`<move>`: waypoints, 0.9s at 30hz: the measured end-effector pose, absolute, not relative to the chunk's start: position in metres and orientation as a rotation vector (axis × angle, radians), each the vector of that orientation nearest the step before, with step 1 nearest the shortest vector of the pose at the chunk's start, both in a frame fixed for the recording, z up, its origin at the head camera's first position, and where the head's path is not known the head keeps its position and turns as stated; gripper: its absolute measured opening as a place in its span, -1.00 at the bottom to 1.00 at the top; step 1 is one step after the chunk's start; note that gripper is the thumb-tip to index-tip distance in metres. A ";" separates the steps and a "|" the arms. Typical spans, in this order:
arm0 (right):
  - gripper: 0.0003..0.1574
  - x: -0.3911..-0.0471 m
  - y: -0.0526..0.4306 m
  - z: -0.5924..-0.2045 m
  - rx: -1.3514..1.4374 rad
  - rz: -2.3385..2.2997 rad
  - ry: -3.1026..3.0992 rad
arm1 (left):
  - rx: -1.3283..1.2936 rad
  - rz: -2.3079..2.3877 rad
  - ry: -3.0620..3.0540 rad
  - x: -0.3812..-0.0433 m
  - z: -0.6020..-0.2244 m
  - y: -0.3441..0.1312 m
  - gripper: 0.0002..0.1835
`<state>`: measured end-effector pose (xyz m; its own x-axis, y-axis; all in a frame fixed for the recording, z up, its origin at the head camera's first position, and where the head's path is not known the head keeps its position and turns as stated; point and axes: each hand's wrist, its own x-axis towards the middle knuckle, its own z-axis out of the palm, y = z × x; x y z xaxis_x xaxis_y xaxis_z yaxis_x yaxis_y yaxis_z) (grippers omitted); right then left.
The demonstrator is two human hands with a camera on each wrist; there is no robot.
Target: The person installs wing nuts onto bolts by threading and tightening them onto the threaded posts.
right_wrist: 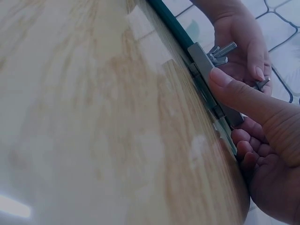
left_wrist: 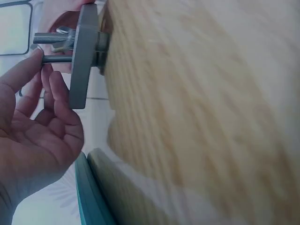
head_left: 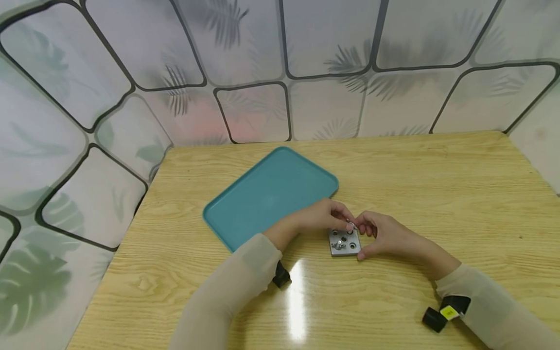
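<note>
A square grey metal plate (head_left: pixel 344 250) with several holes lies on the table between the hands. Near its front left corner a bolt carries a wing nut (head_left: pixel 339 245); in the left wrist view this threaded bolt (left_wrist: pixel 47 38) juts from the plate's face. A second, thinner bolt (left_wrist: pixel 58 59) stands beside it. At that bolt's free end my left hand (head_left: pixel 323 215) pinches a small silvery wing nut (right_wrist: pixel 263 83), partly hidden by the fingers. My right hand (head_left: pixel 389 236) holds the plate's right side, thumb on its edge and the other fingers curled at the far corner.
Just behind and left of the plate lies a teal tray (head_left: pixel 271 192), partly behind the left forearm. The wooden table (head_left: pixel 437 184) reaches back to a patterned curtain-like wall (head_left: pixel 323 107). Each wrist wears a small black device (head_left: pixel 434 319).
</note>
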<state>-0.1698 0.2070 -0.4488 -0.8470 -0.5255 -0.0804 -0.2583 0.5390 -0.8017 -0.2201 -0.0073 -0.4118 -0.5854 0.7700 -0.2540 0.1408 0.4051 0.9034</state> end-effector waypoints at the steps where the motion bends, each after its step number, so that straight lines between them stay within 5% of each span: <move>1: -0.22 -0.170 0.207 -0.449 -0.648 -1.209 2.470 | 0.728 1.201 1.958 -0.221 -0.412 -0.007 -0.76; 9: -0.26 -0.170 0.208 -0.449 -0.642 -1.205 2.466 | 0.588 1.269 1.850 -0.221 -0.409 -0.006 -0.73; 27: -0.27 -0.170 0.208 -0.451 -0.680 -1.234 2.464 | 0.916 1.045 2.387 -0.196 -0.408 -0.008 -0.62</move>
